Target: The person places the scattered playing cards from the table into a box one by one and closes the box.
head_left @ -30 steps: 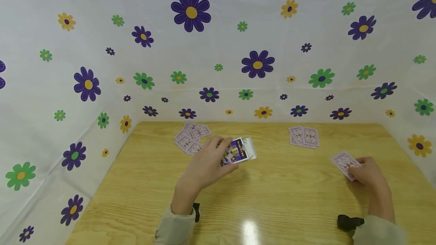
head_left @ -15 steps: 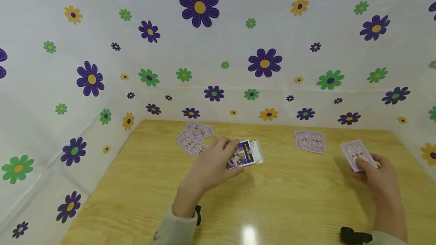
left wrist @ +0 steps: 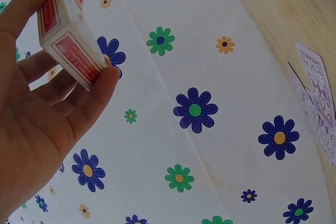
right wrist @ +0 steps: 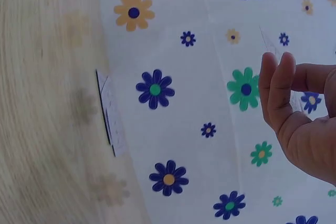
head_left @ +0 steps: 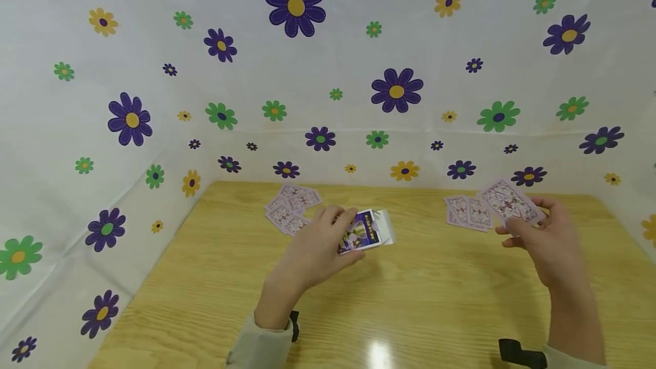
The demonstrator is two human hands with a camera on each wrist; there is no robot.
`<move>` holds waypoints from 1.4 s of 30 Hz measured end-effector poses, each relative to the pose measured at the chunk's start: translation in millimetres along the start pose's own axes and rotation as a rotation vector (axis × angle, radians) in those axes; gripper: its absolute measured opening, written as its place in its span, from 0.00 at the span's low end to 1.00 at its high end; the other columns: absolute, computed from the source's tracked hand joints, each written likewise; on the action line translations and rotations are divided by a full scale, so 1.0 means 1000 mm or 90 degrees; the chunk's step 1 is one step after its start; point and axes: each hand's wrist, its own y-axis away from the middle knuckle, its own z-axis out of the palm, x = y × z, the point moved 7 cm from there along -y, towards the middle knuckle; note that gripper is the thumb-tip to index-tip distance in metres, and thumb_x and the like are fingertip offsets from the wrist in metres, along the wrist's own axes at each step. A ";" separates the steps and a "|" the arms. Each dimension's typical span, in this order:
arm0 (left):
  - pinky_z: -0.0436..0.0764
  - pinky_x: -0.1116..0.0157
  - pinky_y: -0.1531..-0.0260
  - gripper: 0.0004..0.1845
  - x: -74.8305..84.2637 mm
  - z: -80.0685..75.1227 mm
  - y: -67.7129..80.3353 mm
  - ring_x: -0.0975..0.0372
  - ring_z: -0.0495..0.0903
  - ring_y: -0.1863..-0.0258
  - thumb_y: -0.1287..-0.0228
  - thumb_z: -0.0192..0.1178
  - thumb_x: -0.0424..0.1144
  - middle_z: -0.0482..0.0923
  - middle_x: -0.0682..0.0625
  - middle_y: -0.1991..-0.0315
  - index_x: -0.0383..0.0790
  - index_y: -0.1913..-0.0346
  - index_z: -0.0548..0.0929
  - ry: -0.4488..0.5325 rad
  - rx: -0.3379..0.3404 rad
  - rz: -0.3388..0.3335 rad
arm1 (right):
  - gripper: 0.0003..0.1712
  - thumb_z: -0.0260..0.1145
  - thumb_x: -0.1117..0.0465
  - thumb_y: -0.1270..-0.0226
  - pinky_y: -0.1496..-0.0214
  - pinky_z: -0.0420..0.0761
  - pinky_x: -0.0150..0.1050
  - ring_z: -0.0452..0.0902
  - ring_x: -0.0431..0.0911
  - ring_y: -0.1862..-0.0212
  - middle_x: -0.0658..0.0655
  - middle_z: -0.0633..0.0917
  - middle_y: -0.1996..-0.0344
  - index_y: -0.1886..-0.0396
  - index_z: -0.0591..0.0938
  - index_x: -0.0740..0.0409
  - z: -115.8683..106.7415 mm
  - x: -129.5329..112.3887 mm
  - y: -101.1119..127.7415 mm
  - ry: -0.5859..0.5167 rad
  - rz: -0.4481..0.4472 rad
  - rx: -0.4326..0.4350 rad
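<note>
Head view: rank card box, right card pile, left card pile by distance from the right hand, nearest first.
From the right hand:
1. Right card pile, on the table just left of that hand.
2. Card box, mid-table, gripped by the left hand.
3. Left card pile, far left, beyond the box.

The box's (head_left: pixel 365 231) print is too small to read, and the left hand (head_left: pixel 318 252) covers its near end. In the right wrist view the table (right wrist: pixel 42 103) is blurred and the right hand (right wrist: pixel 299 119) runs off the edge.
</note>
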 end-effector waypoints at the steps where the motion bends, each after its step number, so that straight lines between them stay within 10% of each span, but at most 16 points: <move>1: 0.82 0.62 0.57 0.39 0.000 0.000 -0.001 0.55 0.74 0.47 0.39 0.69 0.53 0.74 0.43 0.44 0.37 0.31 0.70 -0.002 0.001 0.000 | 0.27 0.60 0.73 0.31 0.72 0.84 0.33 0.85 0.42 0.70 0.50 0.80 0.57 0.39 0.60 0.57 0.006 -0.006 0.001 0.002 -0.017 -0.004; 11: 0.83 0.61 0.57 0.39 0.003 -0.005 -0.008 0.52 0.74 0.45 0.40 0.70 0.54 0.73 0.42 0.43 0.39 0.31 0.70 -0.007 0.029 0.006 | 0.29 0.63 0.72 0.31 0.79 0.79 0.29 0.75 0.42 0.80 0.52 0.85 0.71 0.31 0.70 0.61 0.047 -0.049 0.011 0.008 -0.140 -0.002; 17: 0.82 0.59 0.53 0.39 0.008 -0.006 -0.011 0.52 0.75 0.45 0.40 0.70 0.54 0.74 0.41 0.43 0.38 0.31 0.70 -0.017 0.044 0.026 | 0.28 0.61 0.68 0.28 0.81 0.77 0.31 0.73 0.44 0.81 0.52 0.80 0.75 0.29 0.71 0.57 0.065 -0.057 0.019 0.163 -0.181 -0.010; 28: 0.83 0.61 0.58 0.39 0.011 -0.012 -0.012 0.52 0.74 0.46 0.40 0.70 0.54 0.74 0.41 0.43 0.38 0.31 0.70 -0.023 0.043 0.018 | 0.09 0.59 0.71 0.27 0.81 0.78 0.33 0.74 0.44 0.80 0.57 0.78 0.74 0.50 0.75 0.68 0.093 -0.058 0.026 0.153 -0.204 -0.050; 42: 0.82 0.60 0.53 0.39 0.014 -0.018 -0.011 0.52 0.75 0.46 0.40 0.69 0.54 0.74 0.41 0.44 0.37 0.31 0.71 -0.034 0.058 0.051 | 0.13 0.58 0.72 0.28 0.76 0.80 0.33 0.76 0.47 0.74 0.62 0.79 0.63 0.47 0.77 0.68 0.117 -0.058 0.029 0.195 -0.170 -0.087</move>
